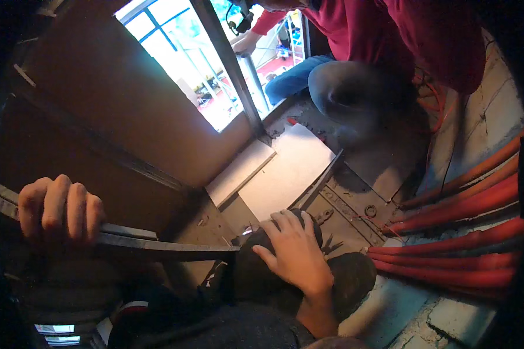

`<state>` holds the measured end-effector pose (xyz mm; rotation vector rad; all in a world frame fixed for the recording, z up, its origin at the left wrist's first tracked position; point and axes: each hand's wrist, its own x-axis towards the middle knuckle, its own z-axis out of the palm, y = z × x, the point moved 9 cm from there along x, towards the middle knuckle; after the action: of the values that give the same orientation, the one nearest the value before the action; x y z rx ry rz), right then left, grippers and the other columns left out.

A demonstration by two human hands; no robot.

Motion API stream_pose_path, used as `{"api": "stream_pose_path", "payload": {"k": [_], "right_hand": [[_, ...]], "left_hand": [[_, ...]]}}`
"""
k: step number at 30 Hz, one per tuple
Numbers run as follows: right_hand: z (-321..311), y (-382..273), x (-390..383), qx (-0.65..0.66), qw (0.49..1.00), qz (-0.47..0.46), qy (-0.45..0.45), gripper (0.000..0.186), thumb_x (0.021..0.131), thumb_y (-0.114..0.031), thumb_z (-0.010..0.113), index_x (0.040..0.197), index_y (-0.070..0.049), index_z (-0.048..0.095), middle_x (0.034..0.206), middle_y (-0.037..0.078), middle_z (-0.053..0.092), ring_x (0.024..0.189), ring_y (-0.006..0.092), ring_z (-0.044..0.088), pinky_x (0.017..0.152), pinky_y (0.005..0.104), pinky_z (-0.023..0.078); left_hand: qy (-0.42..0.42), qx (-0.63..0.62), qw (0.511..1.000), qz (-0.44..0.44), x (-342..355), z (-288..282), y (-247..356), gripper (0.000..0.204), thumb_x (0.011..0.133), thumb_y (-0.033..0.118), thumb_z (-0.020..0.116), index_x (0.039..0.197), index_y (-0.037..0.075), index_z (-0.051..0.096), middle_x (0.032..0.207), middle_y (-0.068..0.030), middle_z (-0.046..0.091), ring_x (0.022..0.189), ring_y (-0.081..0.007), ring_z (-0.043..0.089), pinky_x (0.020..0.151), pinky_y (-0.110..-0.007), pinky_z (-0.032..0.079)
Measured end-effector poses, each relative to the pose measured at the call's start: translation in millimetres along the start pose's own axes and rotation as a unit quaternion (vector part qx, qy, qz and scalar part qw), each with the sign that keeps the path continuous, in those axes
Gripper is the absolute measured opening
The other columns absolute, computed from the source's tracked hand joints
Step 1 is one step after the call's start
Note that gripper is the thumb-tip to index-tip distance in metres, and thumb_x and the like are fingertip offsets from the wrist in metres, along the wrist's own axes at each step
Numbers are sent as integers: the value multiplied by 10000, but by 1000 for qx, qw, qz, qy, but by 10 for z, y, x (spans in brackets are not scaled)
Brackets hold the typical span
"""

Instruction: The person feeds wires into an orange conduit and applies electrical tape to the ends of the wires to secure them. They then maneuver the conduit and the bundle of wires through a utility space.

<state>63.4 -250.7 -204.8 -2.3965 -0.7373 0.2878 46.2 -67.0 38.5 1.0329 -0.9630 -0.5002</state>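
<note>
Head view. The left hand is clamped round a dark flat metal bar at the near left; the bar runs right from the grip and ends just beside the right hand. The right hand lies flat, fingers spread, on a dark rounded shape that appears to be the person's own knee; it grips nothing. The hands are well apart.

Beyond the right hand, pale flat boards lie on the rough floor below a window frame. A bundle of red-orange pipes runs along the right. A second person in a red top crouches at the far side.

Progress, as a judgement: the bar is held off the floor and not yet set or fixed anywhere visible; the boards look laid loose.

Obscured: the bar's left end is cut off at the frame edge. Small items near the right hand, possibly pliers, are too dim to confirm. The near left corner is dark
</note>
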Motion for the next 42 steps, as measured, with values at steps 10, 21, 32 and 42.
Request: {"api": "stream_pose_path", "payload": {"k": [10, 21, 32, 42], "right_hand": [[1, -79, -21, -28, 999, -37, 23, 452, 843, -382, 597, 1160, -62, 558, 1216, 143, 534, 1218, 298, 429, 1059, 510, 224], [93, -87, 59, -43, 998, -46, 27, 461, 842, -403, 592, 1148, -59, 563, 1187, 136, 548, 1181, 275, 461, 1055, 502, 235], [134, -138, 126, -50, 998, -42, 20, 442, 840, -380, 602, 1138, -55, 572, 1153, 122, 562, 1149, 270, 482, 1045, 489, 246], [77, -169, 22, -51, 996, -63, 48, 432, 833, -372, 611, 1124, -53, 585, 1140, 124, 567, 1141, 263, 481, 1038, 477, 252]], "left_hand": [[-7, 30, 998, 55, 344, 152, -138, 124, 880, 118, 602, 802, 96, 508, 521, -36, 470, 350, -126, 411, 382, -290, 362], [-42, -36, 994, 92, 281, 114, -141, 236, 803, 85, 717, 813, 73, 481, 546, -68, 494, 371, -127, 430, 357, -262, 348], [-62, -31, 994, 81, 318, 200, -125, 246, 798, 85, 724, 800, 58, 480, 571, -77, 509, 391, -137, 467, 365, -272, 389], [-57, -8, 996, 68, 363, 193, -113, 207, 811, 97, 703, 800, 76, 497, 583, -60, 520, 411, -140, 479, 396, -281, 404]]}}
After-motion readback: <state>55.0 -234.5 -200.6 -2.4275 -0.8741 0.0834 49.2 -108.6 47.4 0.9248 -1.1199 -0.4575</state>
